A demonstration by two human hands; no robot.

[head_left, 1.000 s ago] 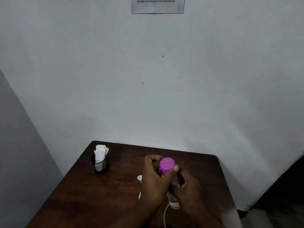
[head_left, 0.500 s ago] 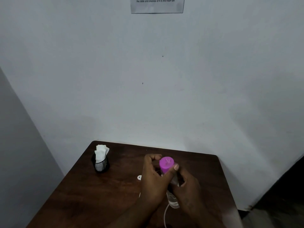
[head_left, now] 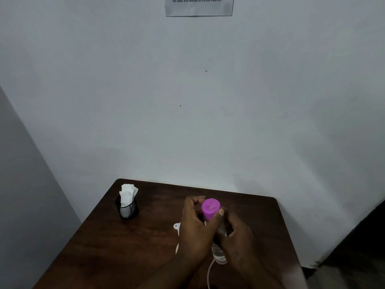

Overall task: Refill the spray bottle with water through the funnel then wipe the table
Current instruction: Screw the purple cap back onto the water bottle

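Observation:
A clear spray bottle (head_left: 219,254) with a bright pink cap (head_left: 210,208) stands upright on the dark wooden table (head_left: 129,247). My left hand (head_left: 195,226) pinches the pink cap with thumb and fingers curled round it. My right hand (head_left: 237,240) grips the bottle's body just below. A white funnel (head_left: 176,226) lies on the table behind my left hand, mostly hidden; only its tab and a sliver of rim show. A thin white tube (head_left: 209,272) curves out from under the bottle towards me.
A black mesh cup (head_left: 128,209) holding white tissues (head_left: 127,193) stands at the table's far left corner. A white wall rises directly behind the table, with a printed notice (head_left: 199,6) at the top. Dark floor shows off the right edge.
Both hands stay on the bottle; the pink cap and my left fingers have shifted only slightly. Nothing else moved.

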